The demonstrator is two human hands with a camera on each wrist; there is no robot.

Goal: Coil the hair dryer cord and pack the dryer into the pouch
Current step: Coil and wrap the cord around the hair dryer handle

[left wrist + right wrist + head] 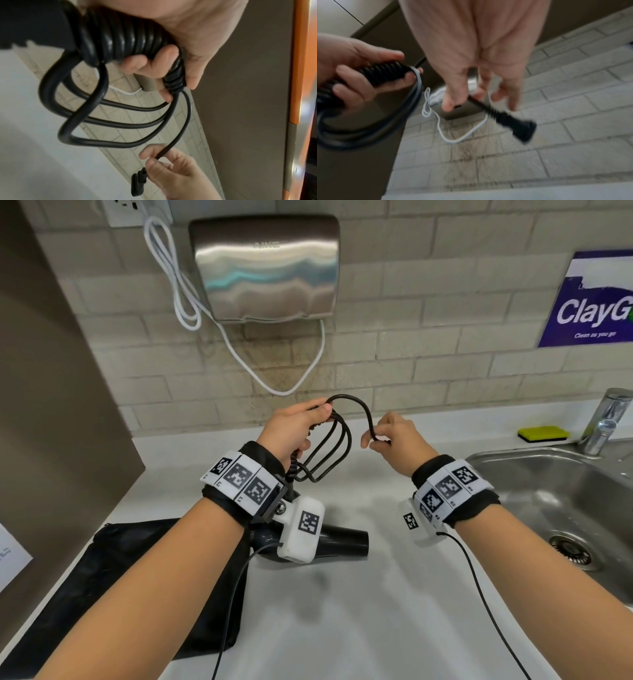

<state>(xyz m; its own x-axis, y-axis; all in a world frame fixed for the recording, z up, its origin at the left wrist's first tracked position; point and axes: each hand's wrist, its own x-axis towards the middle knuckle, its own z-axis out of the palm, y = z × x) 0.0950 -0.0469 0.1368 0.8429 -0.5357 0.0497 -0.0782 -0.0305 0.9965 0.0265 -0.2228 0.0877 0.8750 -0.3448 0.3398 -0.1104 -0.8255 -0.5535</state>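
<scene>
Your left hand (294, 428) is curled tight round the spiralled section of the black rubber hair dryer cord (123, 40), with three or four loops hanging just below the fingers (137, 63). Your right hand (394, 436) pinches the cord's tail between thumb and forefinger, the black moulded plug (517, 124) dangling past the fingertips. The black plastic hair dryer (342, 542) lies on the white counter (376, 611) under your left wrist, touching the flat black fabric pouch (137, 577). Risk: the left grip slackens while adding the last loop and the springy bundle likely unravels; the swinging plug could snag the loops.
</scene>
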